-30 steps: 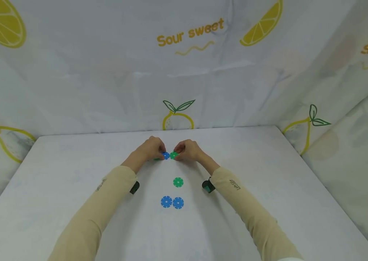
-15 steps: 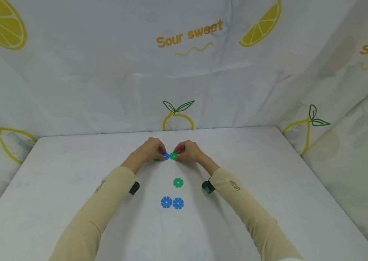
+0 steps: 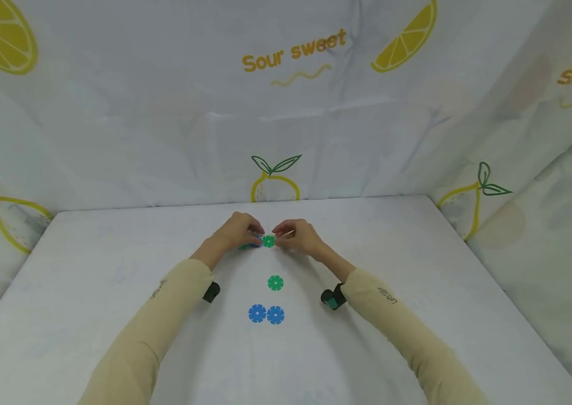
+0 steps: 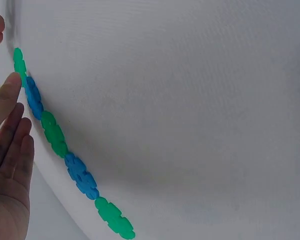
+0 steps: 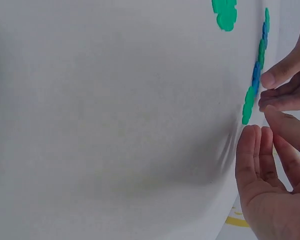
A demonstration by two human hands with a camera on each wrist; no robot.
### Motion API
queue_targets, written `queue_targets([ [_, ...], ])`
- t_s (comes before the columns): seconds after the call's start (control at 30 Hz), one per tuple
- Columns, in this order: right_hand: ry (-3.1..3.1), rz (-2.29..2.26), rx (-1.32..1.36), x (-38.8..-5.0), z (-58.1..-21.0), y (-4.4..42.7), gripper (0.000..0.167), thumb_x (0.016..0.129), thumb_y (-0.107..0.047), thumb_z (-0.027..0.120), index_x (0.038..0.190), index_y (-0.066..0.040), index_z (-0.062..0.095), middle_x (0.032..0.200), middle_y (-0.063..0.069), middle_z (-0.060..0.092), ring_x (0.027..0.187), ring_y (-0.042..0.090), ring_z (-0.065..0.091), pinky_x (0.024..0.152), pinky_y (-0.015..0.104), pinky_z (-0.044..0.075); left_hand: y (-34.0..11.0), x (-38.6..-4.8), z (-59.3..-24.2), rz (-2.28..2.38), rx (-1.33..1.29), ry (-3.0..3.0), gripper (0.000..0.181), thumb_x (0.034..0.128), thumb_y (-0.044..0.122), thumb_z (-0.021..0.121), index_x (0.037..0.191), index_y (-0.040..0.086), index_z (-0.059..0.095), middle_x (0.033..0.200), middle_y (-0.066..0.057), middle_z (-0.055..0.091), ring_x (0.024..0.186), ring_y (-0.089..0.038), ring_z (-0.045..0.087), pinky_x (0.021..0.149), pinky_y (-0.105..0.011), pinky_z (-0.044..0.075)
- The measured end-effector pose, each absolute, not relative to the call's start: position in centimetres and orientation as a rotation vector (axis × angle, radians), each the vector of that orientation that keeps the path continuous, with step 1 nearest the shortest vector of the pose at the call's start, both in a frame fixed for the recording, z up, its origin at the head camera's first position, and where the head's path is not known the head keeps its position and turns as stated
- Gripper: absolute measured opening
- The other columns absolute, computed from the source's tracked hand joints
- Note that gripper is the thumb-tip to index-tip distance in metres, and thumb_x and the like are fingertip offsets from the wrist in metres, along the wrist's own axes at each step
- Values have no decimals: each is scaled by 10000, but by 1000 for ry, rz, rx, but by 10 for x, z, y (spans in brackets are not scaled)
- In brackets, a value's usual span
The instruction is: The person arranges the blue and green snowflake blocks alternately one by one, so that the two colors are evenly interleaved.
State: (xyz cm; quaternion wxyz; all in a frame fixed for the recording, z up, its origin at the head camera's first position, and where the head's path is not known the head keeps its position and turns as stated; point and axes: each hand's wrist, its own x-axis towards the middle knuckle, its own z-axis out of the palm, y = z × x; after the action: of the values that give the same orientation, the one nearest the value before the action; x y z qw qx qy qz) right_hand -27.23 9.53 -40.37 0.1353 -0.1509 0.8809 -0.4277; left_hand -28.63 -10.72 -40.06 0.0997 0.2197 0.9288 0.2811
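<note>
1. A white-covered table stretched out beneath a pale cloth backdrop, which rose behind its far edge and hung along the right side, printed with lemons and the orange words "Sour sweet".

2. A person in beige sleeves reached toward the far part of the table with both arms, a dark device showing at each wrist.

3. Between the hands ran a chain of discs, five notched pieces set end to end, green, blue, green, blue, green; whether it lay flat on the cloth or just above it could not be told.

4. The left hand was at the chain, thumb and fingers apart, the thumb beside the meeting of the last blue disc and the green end disc; actual contact was unclear.

5. The right hand faced it from the other side, its thumb and fingers parted and loosely bent, the fingertips just beside the green end disc and holding nothing.

6. Nearer the person, a loose green disc lay on the table, with two blue discs side by side below it.
</note>
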Motion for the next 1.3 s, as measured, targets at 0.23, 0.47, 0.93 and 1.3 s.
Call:
queue_targets([
  [0.23,2519,-1245,-509,-253,-400,105,270,890,-81,681,1148,-6,655,1076,106,675,957,217,643,851,310,527,-101,-289,-405,819,697,2754,228,809,146,774,1001,29,736,981,-68,704,899,-193,584,848,-341,485],
  [0.47,2426,-1314,-573,-231,-392,114,287,892,-57,669,1164,30,638,1114,152,662,973,247,631,881,321,515,-96,-288,-404,793,658,2769,234,809,153,777,1007,34,738,1037,-84,682,971,-215,593,889,-353,480],
  [0.93,2224,-1330,-757,-189,-403,120,257,881,-2,662,1135,31,646,1069,128,673,887,162,631,855,241,507,-94,-286,-404,810,647,2779,245,792,152,793,997,29,738,1036,-89,690,965,-216,602,881,-349,484],
  [1.3,2165,-1328,-794,-164,-418,121,249,853,18,685,1101,24,663,1013,114,679,786,93,608,789,206,527,-93,-288,-408,884,544,2735,240,792,135,791,1004,37,734,1038,-85,686,1012,-234,605,910,-359,476],
])
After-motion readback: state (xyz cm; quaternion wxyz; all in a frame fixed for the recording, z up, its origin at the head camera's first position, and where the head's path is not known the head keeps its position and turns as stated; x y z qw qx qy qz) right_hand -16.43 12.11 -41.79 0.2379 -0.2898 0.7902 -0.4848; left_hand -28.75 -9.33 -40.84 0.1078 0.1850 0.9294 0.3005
